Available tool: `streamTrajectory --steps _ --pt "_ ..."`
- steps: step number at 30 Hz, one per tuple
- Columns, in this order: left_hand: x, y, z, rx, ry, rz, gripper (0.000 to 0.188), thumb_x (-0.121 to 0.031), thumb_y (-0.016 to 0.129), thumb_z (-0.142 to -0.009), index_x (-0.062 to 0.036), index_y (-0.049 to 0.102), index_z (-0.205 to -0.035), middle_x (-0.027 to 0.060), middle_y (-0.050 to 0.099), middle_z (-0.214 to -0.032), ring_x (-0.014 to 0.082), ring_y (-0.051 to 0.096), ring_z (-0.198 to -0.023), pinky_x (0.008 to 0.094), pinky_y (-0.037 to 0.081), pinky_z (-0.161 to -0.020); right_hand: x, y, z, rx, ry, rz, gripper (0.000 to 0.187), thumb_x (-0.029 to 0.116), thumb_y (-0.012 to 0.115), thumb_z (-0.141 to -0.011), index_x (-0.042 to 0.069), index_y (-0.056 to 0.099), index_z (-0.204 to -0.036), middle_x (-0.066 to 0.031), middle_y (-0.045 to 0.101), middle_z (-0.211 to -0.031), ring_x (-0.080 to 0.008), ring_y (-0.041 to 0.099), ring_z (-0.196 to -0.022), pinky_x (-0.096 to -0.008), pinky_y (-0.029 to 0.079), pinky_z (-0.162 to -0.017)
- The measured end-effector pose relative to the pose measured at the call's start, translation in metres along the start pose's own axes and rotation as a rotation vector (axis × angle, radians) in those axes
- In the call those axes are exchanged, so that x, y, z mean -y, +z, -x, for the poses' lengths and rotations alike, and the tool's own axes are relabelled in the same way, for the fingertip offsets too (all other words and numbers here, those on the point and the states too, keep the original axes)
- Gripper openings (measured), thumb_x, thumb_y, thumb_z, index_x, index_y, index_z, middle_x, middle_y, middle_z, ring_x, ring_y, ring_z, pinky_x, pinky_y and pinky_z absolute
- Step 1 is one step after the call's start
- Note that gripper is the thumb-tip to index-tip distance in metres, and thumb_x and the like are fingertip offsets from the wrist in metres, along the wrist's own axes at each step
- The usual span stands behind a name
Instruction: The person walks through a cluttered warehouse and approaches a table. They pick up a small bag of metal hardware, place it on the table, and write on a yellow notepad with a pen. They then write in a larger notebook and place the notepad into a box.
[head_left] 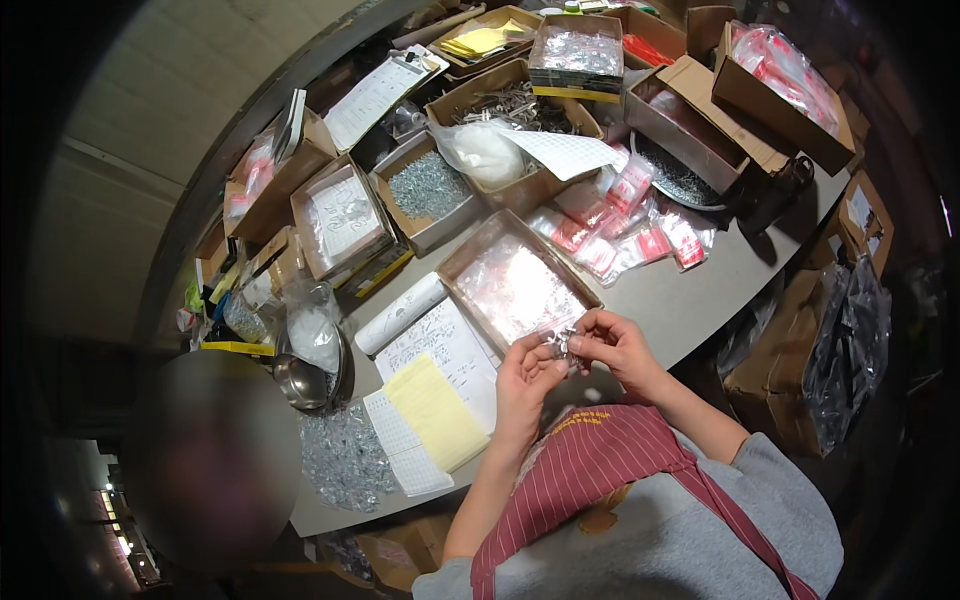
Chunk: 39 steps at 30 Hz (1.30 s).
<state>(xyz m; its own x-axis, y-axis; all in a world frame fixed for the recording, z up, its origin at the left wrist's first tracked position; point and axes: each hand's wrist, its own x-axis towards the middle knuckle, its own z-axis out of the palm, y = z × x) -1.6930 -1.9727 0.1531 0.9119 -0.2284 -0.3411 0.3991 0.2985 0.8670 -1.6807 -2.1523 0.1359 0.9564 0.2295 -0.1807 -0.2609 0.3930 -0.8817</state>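
Close in front of my body, my left hand [525, 378] and my right hand [618, 352] meet with their fingers closed on small shiny metal parts [563, 344]. Their exact kind is too small to tell, and the fingertips cover some of them. Just beyond my hands stands an open cardboard box [463, 262] with glossy clear plastic bags [515, 285] in it. To the left of my left hand, a yellow paper [430, 405] lies over handwritten white sheets [440, 335].
A heap of small clear packets [345, 455] lies at the table's near left, beside a metal bowl [300, 380]. Red-and-clear bags [600, 235] are piled beyond the box. Farther back stand a box of small metal pieces [428, 188] and a clipboard [385, 95].
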Motion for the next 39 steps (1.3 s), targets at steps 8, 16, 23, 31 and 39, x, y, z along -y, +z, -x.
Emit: streamTrajectory --steps 8,16,23,31,39 --pt "-0.01 0.0 -0.001 0.013 -0.074 0.21 0.035 -0.009 0.056 -0.098 0.0063 0.052 -0.13 0.0118 0.063 -0.116 0.0169 0.061 -0.103 0.0302 0.05 -0.092 0.016 0.014 -0.005 0.044 -0.526 0.901 0.02 0.009 0.069 -0.089 -0.002 0.066 -0.105 -0.009 0.067 -0.089 -0.0163 0.065 -0.078 -0.0284 0.052 -0.073" --pt "-0.015 -0.013 -0.001 -0.136 -0.06 0.339 0.022 -0.004 0.057 -0.096 0.0047 0.058 -0.116 0.0132 0.067 -0.103 0.0172 0.065 -0.091 0.0285 0.053 -0.084 0.023 0.0 -0.007 0.005 -0.022 0.272 0.021 0.015 0.058 -0.1 0.0 0.065 -0.113 -0.0041 0.068 -0.094 -0.0103 0.063 -0.089 -0.0259 0.051 -0.076" --pt "-0.016 -0.006 0.004 -0.003 -0.077 0.286 0.023 -0.007 0.057 -0.097 0.0066 0.059 -0.116 0.0153 0.069 -0.107 0.0193 0.068 -0.094 0.0313 0.057 -0.084 -0.004 -0.005 -0.017 0.091 0.035 0.306 0.02 0.014 0.065 -0.096 -0.001 0.062 -0.11 -0.0006 0.063 -0.09 -0.0083 0.061 -0.085 -0.0275 0.052 -0.072" --pt "-0.023 -0.009 0.007 0.01 -0.127 0.207 0.028 -0.011 0.054 -0.099 0.0078 0.058 -0.12 0.0168 0.068 -0.108 0.0205 0.069 -0.095 0.032 0.057 -0.085 0.02 0.008 -0.019 -0.013 0.059 0.097 0.021 0.02 0.07 -0.092 0.002 0.067 -0.102 -0.0016 0.066 -0.087 -0.009 0.062 -0.073 -0.0261 0.053 -0.055" --pt "-0.023 -0.011 0.011 0.019 -0.107 0.182 0.024 -0.008 0.061 -0.094 0.0037 0.06 -0.115 0.0105 0.067 -0.102 0.0162 0.065 -0.092 0.0297 0.054 -0.08 0.029 0.011 -0.02 0.037 0.083 0.118 0.025 0.021 0.059 -0.1 -0.002 0.064 -0.109 -0.0052 0.067 -0.084 -0.0106 0.063 -0.061 -0.0232 0.05 -0.051"
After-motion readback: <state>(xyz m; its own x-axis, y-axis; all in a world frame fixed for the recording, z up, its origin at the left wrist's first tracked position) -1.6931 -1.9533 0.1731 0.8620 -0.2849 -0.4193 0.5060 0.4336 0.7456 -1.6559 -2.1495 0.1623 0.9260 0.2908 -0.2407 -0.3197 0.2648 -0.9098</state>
